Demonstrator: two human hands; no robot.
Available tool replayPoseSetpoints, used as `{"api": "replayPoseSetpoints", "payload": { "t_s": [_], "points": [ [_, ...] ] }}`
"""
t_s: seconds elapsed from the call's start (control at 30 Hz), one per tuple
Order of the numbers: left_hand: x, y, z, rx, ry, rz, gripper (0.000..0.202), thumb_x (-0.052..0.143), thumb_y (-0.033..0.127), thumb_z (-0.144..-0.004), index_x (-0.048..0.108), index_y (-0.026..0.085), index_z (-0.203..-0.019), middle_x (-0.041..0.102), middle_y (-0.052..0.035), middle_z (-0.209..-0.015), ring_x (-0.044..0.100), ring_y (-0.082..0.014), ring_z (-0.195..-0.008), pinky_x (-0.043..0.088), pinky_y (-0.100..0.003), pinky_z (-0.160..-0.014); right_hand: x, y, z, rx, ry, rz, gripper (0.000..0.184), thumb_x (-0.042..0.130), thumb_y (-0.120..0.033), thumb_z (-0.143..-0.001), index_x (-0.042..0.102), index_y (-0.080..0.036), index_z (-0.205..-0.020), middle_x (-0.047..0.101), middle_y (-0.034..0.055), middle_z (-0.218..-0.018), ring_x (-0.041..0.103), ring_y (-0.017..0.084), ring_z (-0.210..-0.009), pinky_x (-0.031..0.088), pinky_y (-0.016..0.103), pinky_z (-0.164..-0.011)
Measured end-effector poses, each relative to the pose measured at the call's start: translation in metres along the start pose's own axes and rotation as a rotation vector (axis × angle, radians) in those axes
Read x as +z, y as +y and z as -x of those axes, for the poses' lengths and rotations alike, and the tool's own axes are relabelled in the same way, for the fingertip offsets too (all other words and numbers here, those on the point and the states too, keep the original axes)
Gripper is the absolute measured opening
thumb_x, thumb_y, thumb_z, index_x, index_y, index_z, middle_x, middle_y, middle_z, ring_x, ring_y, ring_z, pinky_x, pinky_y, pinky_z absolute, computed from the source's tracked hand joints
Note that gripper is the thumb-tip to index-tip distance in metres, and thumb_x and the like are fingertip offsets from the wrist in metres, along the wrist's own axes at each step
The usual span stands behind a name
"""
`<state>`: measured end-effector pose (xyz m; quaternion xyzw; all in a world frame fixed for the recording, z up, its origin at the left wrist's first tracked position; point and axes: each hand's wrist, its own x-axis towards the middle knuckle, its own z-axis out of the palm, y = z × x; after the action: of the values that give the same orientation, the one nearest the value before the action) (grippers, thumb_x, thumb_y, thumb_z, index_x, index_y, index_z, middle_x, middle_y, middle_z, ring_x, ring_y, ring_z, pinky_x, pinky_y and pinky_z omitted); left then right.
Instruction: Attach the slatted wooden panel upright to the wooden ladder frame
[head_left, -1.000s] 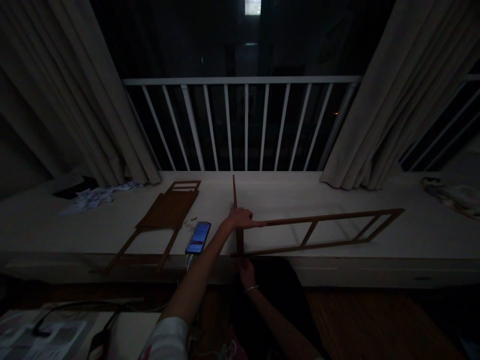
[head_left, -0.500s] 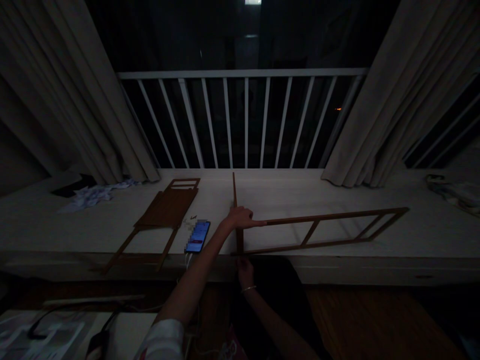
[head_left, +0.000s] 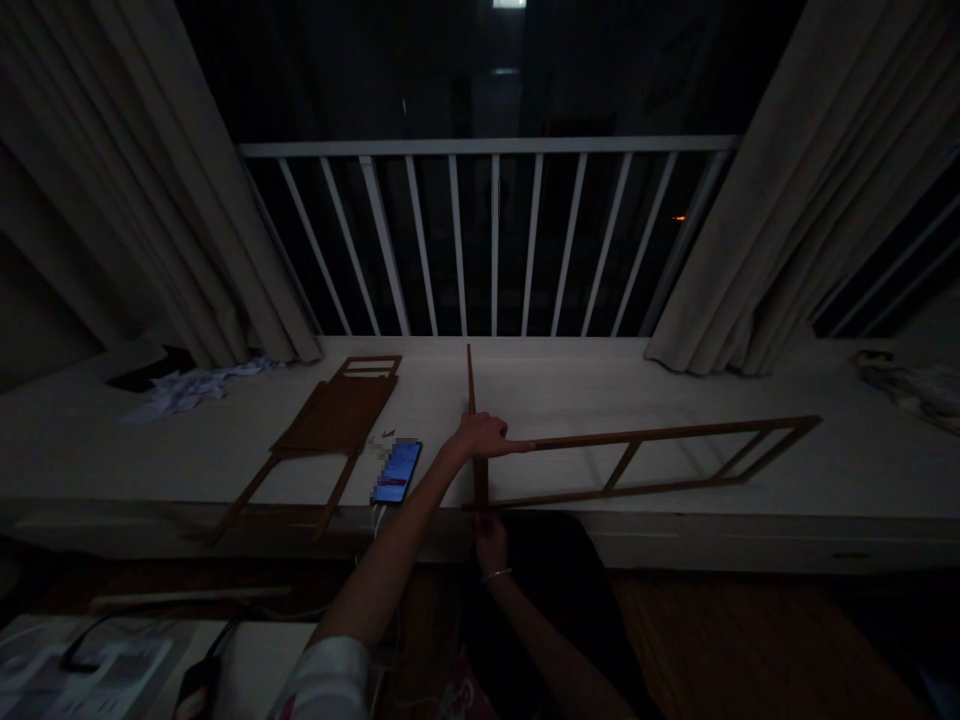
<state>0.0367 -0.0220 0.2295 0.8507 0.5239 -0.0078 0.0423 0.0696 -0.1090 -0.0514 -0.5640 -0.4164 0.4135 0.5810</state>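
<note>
My left hand [head_left: 484,437] is closed over the joint of a brown wooden frame [head_left: 622,468], index finger lying along its upper rail. The frame rests on the white ledge, with long rails and crossbars running off to the right. A narrow upright wooden board [head_left: 471,385] crosses its left end, under my left hand. My right hand [head_left: 491,540], with a bracelet at the wrist, is curled at the near lower corner of the frame; its fingertips are dim, and what they pinch is hidden. Left of my arm lies a lit phone [head_left: 397,472] with a cable plugged in.
A brown wooden chair-like part [head_left: 337,415] lies on the ledge [head_left: 720,395] at left, near small loose pieces [head_left: 388,433]. Crumpled white paper [head_left: 184,388] sits farther left. White railings [head_left: 495,250] and curtains [head_left: 705,250] stand behind. A power strip [head_left: 112,670] is at lower left.
The view has shifted very slightly. Both hands and the wooden frame keep the same positions.
</note>
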Motion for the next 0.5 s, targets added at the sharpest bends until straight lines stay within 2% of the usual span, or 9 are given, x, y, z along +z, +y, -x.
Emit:
{"api": "replayPoseSetpoints", "payload": {
  "t_s": [0.23,0.5],
  "points": [
    [0.001,-0.0014,0.0001,0.013,0.014,0.003,0.072,0.024,0.079,-0.059,0.064,0.022,-0.076,0.064,-0.0085,-0.082,0.056,-0.0236,-0.083,0.038,-0.033,-0.073,-0.0015,-0.0043,0.0006,-0.017,0.025,0.079,0.019,0.052,-0.032,-0.067,0.059,-0.015,-0.07,0.063,0.0065,-0.068,0.057,0.018,-0.065,0.043,0.027,-0.061],
    [-0.0002,-0.0005,0.0011,-0.004,-0.011,-0.001,0.07,0.025,0.078,-0.06,0.064,0.022,-0.077,0.064,-0.0078,-0.085,0.056,-0.0233,-0.085,0.038,-0.033,-0.075,-0.003,-0.0065,0.002,-0.038,0.036,0.149,0.021,0.048,-0.031,-0.069,0.06,-0.015,-0.074,0.064,0.007,-0.072,0.057,0.019,-0.067,0.041,0.027,-0.065]
  ]
}}
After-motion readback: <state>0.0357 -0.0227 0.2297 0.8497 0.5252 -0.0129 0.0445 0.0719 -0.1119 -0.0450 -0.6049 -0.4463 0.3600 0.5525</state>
